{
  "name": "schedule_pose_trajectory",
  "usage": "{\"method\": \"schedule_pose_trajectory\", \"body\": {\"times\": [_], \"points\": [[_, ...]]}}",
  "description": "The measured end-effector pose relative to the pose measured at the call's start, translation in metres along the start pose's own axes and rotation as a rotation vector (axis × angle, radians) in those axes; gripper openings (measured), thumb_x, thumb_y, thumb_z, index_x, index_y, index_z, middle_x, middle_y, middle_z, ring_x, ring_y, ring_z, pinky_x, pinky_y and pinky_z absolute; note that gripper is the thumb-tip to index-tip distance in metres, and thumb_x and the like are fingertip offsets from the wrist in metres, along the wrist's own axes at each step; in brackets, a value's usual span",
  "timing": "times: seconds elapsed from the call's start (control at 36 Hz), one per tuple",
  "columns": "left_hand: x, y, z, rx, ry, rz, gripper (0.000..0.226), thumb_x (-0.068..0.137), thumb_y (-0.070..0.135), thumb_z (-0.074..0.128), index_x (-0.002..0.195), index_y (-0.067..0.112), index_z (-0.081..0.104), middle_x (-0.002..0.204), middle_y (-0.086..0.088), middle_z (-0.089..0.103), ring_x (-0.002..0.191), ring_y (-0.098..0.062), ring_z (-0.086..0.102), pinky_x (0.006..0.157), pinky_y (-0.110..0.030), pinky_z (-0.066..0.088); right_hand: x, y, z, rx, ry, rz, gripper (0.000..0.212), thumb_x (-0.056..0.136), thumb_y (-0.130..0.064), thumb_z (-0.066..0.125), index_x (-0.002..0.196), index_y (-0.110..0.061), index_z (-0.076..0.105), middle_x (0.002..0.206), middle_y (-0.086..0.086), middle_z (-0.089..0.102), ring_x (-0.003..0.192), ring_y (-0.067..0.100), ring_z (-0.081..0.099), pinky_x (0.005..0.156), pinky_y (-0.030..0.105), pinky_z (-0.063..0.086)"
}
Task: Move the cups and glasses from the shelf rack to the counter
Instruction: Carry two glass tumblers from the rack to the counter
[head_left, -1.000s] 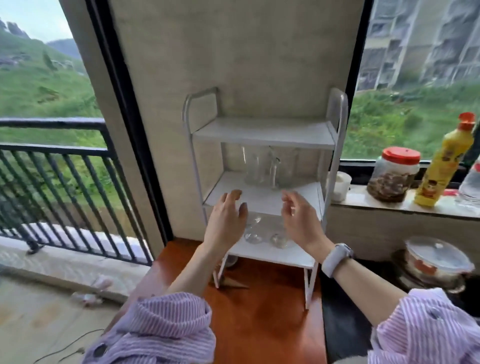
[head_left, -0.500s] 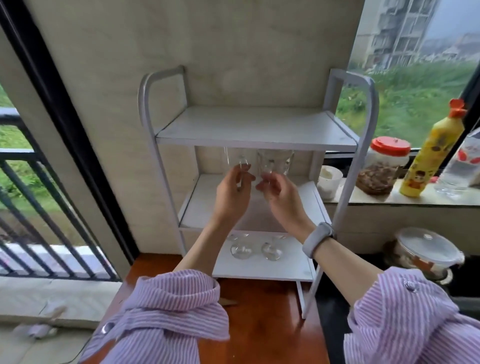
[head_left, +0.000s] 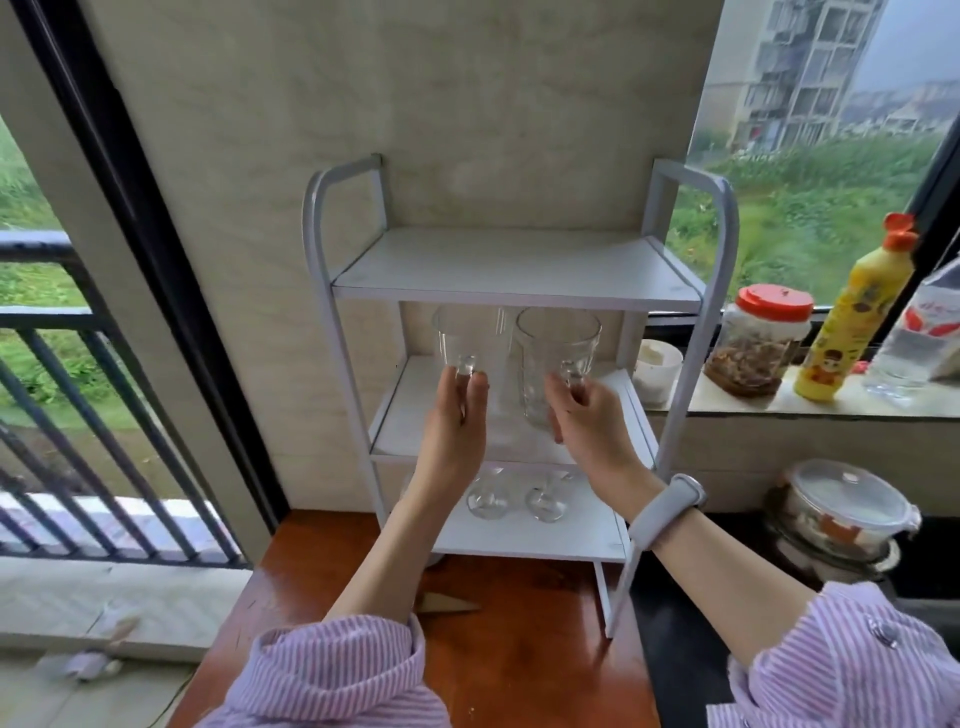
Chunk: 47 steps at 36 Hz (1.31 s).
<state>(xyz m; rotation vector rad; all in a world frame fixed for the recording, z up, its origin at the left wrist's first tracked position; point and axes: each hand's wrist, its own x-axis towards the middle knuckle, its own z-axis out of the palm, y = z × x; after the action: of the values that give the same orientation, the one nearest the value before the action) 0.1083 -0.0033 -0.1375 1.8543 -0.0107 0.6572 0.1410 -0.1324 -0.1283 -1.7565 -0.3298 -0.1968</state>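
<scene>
A white three-tier shelf rack (head_left: 519, 270) stands on the wooden counter (head_left: 519, 649) against the wall. My left hand (head_left: 454, 421) grips a clear glass mug (head_left: 462, 338) by its lower part, at the level of the middle shelf. To its right my right hand (head_left: 587, 415) holds a taller clear faceted glass mug (head_left: 550, 358) by its handle. Both mugs are upright and side by side in front of the middle shelf. Two clear stemmed glasses (head_left: 514, 499) sit on the bottom shelf, partly hidden by my wrists.
On the window ledge to the right stand a small white cup (head_left: 657, 369), a red-lidded jar (head_left: 763, 338), a yellow bottle (head_left: 852, 312) and a clear plastic bottle (head_left: 919, 332). A lidded glass bowl (head_left: 847, 509) sits on a pot at the right. A balcony railing is at the left.
Both hands reached from below the middle shelf up into it and closed on the two mugs, which now stand out nearer to the shelf's front. The camera moved closer.
</scene>
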Motion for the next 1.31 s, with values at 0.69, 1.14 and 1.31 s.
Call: {"method": "schedule_pose_trajectory", "body": {"times": [0.69, 1.14, 1.31], "points": [[-0.203, 0.025, 0.017, 0.062, -0.133, 0.049, 0.023, 0.087, 0.045, 0.034, 0.092, 0.028, 0.048, 0.072, 0.012, 0.055, 0.064, 0.001, 0.053, 0.058, -0.014, 0.042, -0.206, 0.045, -0.106, 0.002, 0.052, -0.018, 0.045, 0.092, -0.012, 0.050, 0.051, -0.010, 0.029, 0.049, 0.008, 0.031, 0.045, 0.012, 0.029, 0.045, 0.026, 0.027], [-0.384, 0.153, 0.267, -0.149, -0.599, 0.086, 0.024, 0.096, 0.020, 0.041, 0.083, 0.000, 0.045, 0.066, -0.006, 0.046, 0.056, -0.007, 0.039, 0.056, -0.033, 0.041, -0.418, 0.073, -0.398, -0.131, 0.526, 0.255, 0.053, 0.086, -0.026, 0.054, 0.041, -0.023, 0.027, 0.037, -0.009, 0.028, 0.043, 0.015, 0.028, 0.047, 0.028, 0.026], [-0.456, 0.208, 0.372, -0.236, -0.842, 0.231, 0.022, 0.096, 0.023, 0.042, 0.080, 0.008, 0.046, 0.062, 0.009, 0.044, 0.055, -0.003, 0.039, 0.054, -0.016, 0.032, -0.513, 0.068, -0.501, -0.256, 0.828, 0.307, 0.050, 0.092, -0.017, 0.052, 0.047, -0.020, 0.030, 0.043, -0.008, 0.033, 0.046, 0.012, 0.031, 0.052, 0.032, 0.028]]}}
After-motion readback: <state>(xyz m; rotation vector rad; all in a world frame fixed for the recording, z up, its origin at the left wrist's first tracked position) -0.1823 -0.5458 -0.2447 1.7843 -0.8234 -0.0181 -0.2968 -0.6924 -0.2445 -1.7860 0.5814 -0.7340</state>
